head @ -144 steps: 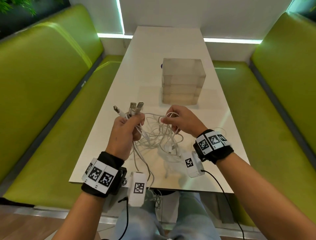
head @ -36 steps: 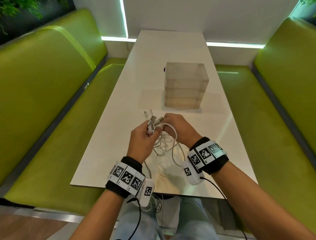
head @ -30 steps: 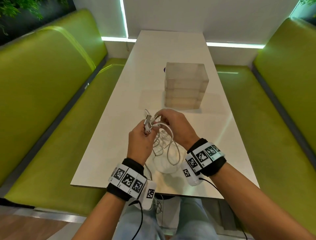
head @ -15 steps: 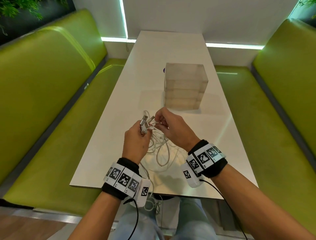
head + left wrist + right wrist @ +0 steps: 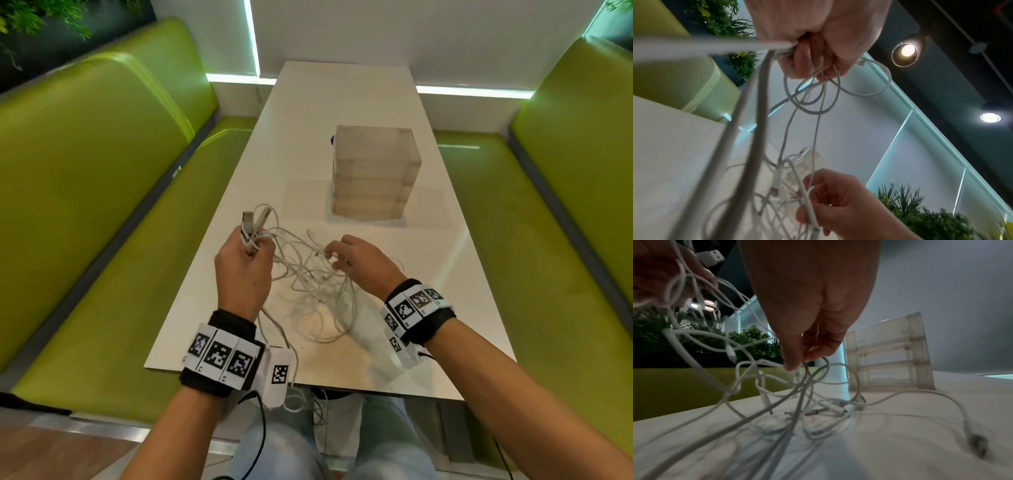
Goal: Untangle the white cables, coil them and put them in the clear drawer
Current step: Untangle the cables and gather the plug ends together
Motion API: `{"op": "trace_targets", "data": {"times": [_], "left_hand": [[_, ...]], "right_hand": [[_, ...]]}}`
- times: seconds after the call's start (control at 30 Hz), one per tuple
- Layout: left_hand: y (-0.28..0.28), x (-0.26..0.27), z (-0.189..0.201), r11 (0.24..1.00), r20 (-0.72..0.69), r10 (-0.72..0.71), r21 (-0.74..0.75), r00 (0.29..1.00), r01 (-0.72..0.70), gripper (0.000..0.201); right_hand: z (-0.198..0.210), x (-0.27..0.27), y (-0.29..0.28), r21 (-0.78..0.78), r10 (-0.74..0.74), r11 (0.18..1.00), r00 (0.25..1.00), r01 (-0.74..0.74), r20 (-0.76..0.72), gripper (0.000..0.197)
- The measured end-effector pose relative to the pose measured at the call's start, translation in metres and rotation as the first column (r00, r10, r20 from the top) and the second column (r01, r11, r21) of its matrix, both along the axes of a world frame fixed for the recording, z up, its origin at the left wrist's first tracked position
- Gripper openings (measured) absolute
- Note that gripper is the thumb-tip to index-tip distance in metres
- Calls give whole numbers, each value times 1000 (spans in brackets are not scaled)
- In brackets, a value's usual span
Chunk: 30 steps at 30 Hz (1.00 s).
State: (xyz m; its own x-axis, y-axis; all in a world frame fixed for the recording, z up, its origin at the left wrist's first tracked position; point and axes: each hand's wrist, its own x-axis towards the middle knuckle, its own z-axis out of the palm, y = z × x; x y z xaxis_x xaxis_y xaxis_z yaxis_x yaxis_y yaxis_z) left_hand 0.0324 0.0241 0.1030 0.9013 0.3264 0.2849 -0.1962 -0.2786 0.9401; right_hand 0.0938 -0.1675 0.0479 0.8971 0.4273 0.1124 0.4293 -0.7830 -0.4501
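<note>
White cables (image 5: 308, 284) hang tangled between both hands: left hand (image 5: 245, 270) fists plug ends, right hand (image 5: 359, 263) pinches one strand.

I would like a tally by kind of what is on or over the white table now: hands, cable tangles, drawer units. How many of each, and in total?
Hands: 2, the left hand gripping the USB ends, the right hand pinching a strand
Tangle of white cables: 1; the single cables cannot be counted
Clear drawer unit: 1
Total: 4
</note>
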Motion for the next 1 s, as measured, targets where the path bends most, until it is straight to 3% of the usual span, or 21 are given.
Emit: {"op": "trace_targets", "data": {"times": [0.13, 0.3, 0.43, 0.53, 0.67, 0.7, 0.8, 0.87, 0.93, 1.0], "left_hand": [[-2, -4, 6, 999, -13, -10, -40, 1000, 10, 19], [-2, -17, 27, 987, 111, -54, -146, 992, 71, 14], [3, -15, 32, 986, 126, -53, -153, 991, 72, 28], [1, -15, 31, 982, 112, -70, -167, 991, 89, 31], [1, -19, 27, 984, 94, -106, -135, 990, 118, 30], [1, -20, 27, 984, 90, -110, -130, 990, 121, 29], [1, -22, 27, 984, 91, -122, -120, 988, 133, 25], [1, -22, 26, 983, 86, -135, -111, 987, 144, 22], [-1, -23, 26, 983, 73, -147, -100, 987, 154, 21], [-2, -24, 25, 984, 68, -150, -85, 986, 156, 21]], "right_hand": [[1, 5, -2, 91, -158, 983, 987, 157, 10, 12], [2, 13, -7, -77, -259, 964, 964, 254, -67, 19], [1, 9, -4, -2, -212, 977, 969, 214, -128, 29], [8, 0, 2, 166, -153, 969, 970, 185, -190, 40], [24, -8, 5, 301, -98, 940, 972, 161, -214, 25], [28, -10, 1, 249, -86, 958, 970, 144, -228, 31], [46, -13, -15, -138, -113, 988, 941, 72, -319, 60], [60, -16, -24, -211, -170, 971, 941, 109, -294, 62], [73, -18, -23, -108, -177, 981, 968, 159, -179, 57], [84, -22, -15, 105, -134, 983, 979, 150, -152, 45]]}}
